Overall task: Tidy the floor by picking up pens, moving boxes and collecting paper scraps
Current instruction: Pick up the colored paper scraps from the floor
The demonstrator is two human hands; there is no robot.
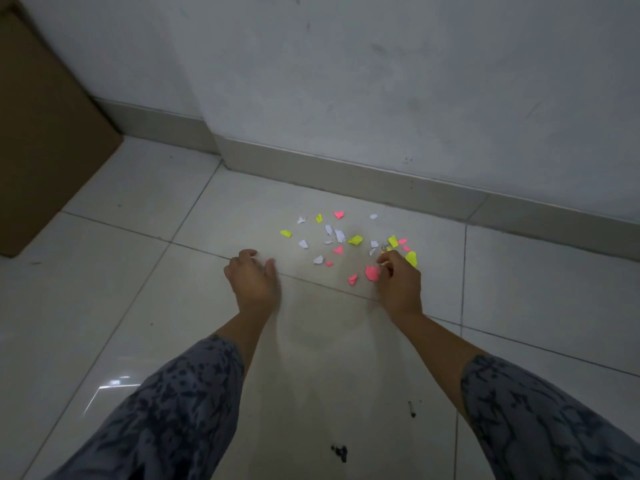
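Several small paper scraps (354, 240) in pink, yellow and white lie scattered on the white tiled floor (145, 188) near the wall's skirting. My left hand (252, 277) hovers at the left edge of the scatter, fingers curled and apart, nothing in it. My right hand (398, 278) is at the right edge of the scatter, fingertips pinched together beside a larger pink scrap (371, 273); a yellow scrap (411, 258) lies just past its knuckles. Whether the pinched fingers hold a scrap is hidden. No pens are in view.
A brown cardboard box (45, 133) stands against the wall at the far left. The grey skirting board (346, 178) runs behind the scraps. Dark smudges (340, 452) mark the floor close to me.
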